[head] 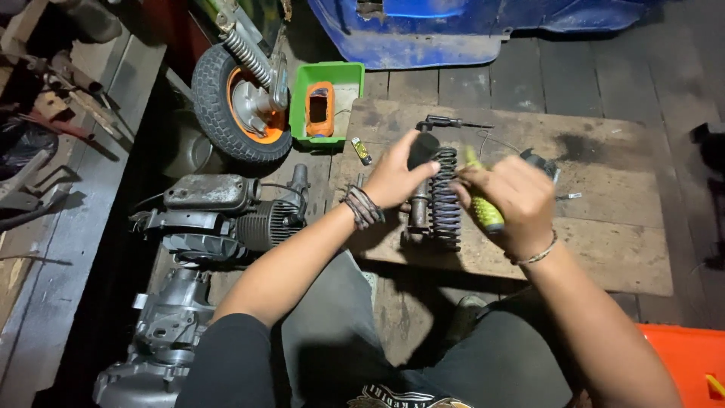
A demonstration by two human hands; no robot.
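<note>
Right at the centre of the frame, the left hand [394, 180] wraps around the black top end of a dark coiled-spring shock absorber [442, 198], steadying it upright on the worn wooden board [604, 227]. The right hand [510, 204] is closed around a yellow-green ribbed tool handle [483, 208], its tip against the coils; the working end is hidden, so I cannot tell what it bites on. The spring sits on its body, seemingly whole, so by my reckoning the job is early, with the strip-down mostly left. Upper left of centre, a green plastic tray [343, 75] holds an orange rounded case [319, 109], and a small yellow-and-black lighter-shaped thing [362, 150] lies just below it; no readable labels there. A small wheel with an orange hub and a second spring [242, 98] stands at the upper left, a grey engine block [226, 215] lies left of centre, a blue body panel [453, 30] runs along the top, and an orange box corner [680, 355] shows lower right.
</note>
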